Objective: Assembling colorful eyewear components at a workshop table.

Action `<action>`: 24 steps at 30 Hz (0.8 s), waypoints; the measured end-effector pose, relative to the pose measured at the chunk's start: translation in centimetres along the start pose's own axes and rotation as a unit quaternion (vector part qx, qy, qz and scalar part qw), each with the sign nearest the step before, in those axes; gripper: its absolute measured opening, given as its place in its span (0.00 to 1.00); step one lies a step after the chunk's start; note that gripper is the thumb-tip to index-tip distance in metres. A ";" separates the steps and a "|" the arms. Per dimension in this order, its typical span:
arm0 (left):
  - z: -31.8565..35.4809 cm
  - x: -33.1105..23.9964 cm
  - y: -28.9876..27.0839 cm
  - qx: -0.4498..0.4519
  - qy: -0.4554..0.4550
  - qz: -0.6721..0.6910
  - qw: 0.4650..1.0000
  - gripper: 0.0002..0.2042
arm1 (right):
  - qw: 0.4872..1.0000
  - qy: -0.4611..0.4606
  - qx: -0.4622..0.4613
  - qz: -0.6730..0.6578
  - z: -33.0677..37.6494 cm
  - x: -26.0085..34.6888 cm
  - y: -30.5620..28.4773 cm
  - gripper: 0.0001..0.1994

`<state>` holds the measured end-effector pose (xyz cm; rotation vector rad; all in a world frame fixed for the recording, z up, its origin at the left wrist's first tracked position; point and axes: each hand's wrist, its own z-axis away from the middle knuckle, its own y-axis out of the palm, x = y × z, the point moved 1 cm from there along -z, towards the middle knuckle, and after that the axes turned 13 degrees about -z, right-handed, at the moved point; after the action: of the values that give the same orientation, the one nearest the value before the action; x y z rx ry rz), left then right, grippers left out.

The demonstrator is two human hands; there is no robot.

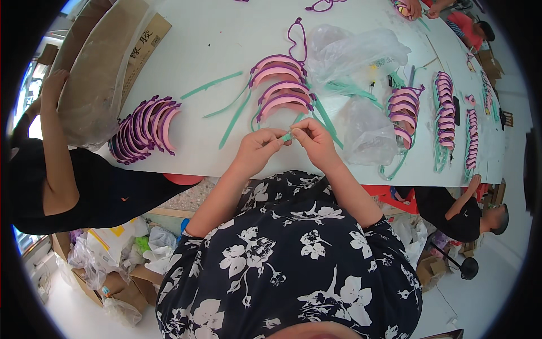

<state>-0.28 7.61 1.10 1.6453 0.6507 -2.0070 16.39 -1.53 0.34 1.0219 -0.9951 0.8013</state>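
Note:
My left hand point(258, 148) and my right hand point(314, 139) meet above the near edge of the white table point(214, 39). Together they pinch a small piece of a teal plastic strip point(287, 136) between the fingertips. Just beyond the hands lie a few curved pink-and-purple bands point(279, 85) in a row, with long teal strips point(236, 117) spread around them. A clear plastic bag point(355, 53) holding more teal strips lies to the right of the bands.
A stack of purple-pink bands point(144, 129) stands at the left, by a cardboard box point(96, 68) lined with plastic. More rows of bands point(444, 110) lie at the right. One person point(56, 181) stands at my left, another point(468, 217) at the right. Boxes and bags point(118, 254) sit on the floor.

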 end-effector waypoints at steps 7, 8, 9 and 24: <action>-0.5 0.6 -0.4 -0.009 -0.066 -0.045 0.997 0.08 | 1.000 0.018 -0.002 -0.022 -0.1 -0.3 -0.2 0.05; -0.5 0.6 -0.5 -0.009 -0.070 -0.030 0.997 0.08 | 1.000 0.020 0.000 -0.024 -0.1 -0.3 -0.3 0.05; -0.6 0.6 -0.6 -0.008 -0.073 -0.014 0.997 0.08 | 0.999 0.018 -0.002 -0.032 -0.2 -0.3 -0.3 0.05; -0.8 1.0 -1.0 -0.012 -0.099 0.056 0.993 0.08 | 0.998 0.048 -0.010 -0.037 -0.8 -1.3 -0.3 0.06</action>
<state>-0.48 8.89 0.01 1.4127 0.4972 -2.0386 16.44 -0.99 -1.11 0.9887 -0.8757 0.7711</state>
